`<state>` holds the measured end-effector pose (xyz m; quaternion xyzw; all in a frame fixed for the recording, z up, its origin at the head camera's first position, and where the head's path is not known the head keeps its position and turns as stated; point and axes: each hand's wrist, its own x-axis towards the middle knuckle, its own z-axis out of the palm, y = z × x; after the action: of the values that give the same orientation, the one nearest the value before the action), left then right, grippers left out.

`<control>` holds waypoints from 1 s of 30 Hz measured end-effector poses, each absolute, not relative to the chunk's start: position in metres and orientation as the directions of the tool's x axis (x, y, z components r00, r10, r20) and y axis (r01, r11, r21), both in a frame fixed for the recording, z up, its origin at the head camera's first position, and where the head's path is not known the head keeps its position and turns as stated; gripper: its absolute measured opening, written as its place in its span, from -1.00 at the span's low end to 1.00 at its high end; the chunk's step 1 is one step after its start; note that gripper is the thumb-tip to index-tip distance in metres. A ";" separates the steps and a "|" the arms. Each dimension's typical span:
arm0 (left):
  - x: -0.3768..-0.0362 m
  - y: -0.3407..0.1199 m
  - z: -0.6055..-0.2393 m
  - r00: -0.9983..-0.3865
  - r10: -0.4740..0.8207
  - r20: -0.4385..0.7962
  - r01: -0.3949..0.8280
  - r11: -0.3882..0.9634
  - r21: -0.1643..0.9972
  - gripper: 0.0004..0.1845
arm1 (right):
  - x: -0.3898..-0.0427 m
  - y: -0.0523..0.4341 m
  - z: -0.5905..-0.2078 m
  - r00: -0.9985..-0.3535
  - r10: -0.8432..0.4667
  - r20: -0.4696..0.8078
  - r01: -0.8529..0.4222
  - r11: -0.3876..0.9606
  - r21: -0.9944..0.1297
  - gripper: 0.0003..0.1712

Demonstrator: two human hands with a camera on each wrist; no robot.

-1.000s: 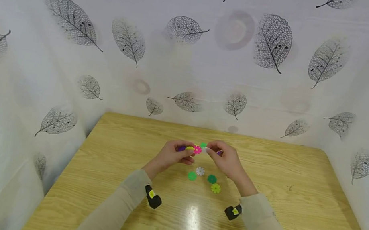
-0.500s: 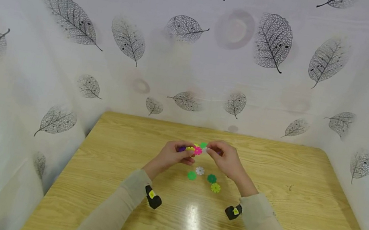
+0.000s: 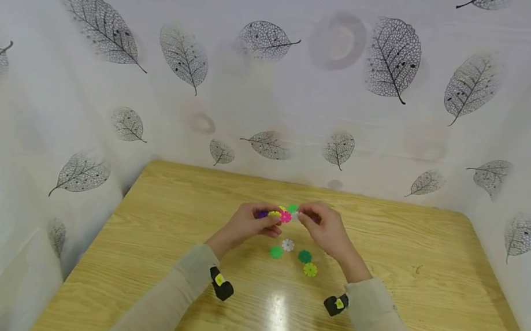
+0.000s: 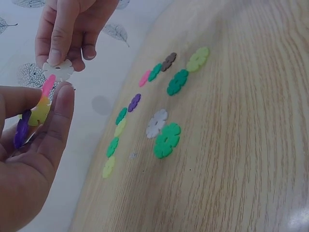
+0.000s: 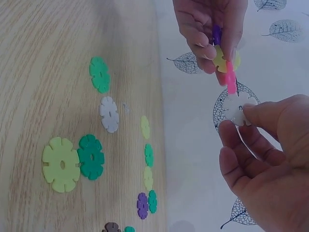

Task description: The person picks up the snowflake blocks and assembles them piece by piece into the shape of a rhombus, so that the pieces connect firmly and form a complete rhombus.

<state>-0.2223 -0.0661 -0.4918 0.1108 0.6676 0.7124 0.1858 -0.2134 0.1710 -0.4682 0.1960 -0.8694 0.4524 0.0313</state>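
Fingers of the left hand (image 3: 246,224) pinch a short chain of flower discs (image 3: 276,214), purple, yellow and pink; fingers of the right hand (image 3: 324,231) pinch a single white disc (image 3: 295,215) just beside the chain's pink end, above the tabletop (image 3: 164,266). Head view: on the tabletop just below the fingers lie a loose white disc (image 3: 288,245), a green disc (image 3: 276,252), a dark green disc (image 3: 305,256) and a lime disc (image 3: 310,269).

Left wrist view: the thumb and fingers (image 4: 57,121) close on the chain (image 4: 37,112); the right hand's fingertips (image 4: 60,43) hold the white disc (image 4: 58,69) at its pink tip. More discs lie in a row (image 4: 126,126) beyond the fingers, near the tabletop's far edge.

Right wrist view: the right fingers (image 5: 263,118) clasp the white disc (image 5: 240,112), just beneath the pink disc (image 5: 230,76) hanging from the left hand's grip.
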 end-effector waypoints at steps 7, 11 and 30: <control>-0.221 -0.066 -0.491 -0.910 0.404 -0.095 -0.123 -0.043 0.991 -0.65 | -0.214 0.171 -0.468 -0.919 -0.320 0.229 -0.373 0.519 -0.769 -0.81; -0.222 -0.066 -0.493 -0.905 0.413 -0.105 -0.129 -0.030 0.991 -0.64 | -0.214 0.171 -0.469 -0.919 -0.319 0.232 -0.375 0.519 -0.768 -0.83; -0.224 -0.066 -0.493 -0.903 0.411 -0.121 -0.147 -0.032 0.989 -0.63 | -0.215 0.170 -0.468 -0.907 -0.336 0.256 -0.405 0.520 -0.752 -0.85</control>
<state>-0.2239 -0.0665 -0.4933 0.0991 0.6675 0.7114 0.1961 -0.2153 0.1705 -0.4683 0.2125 -0.8710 0.4412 0.0392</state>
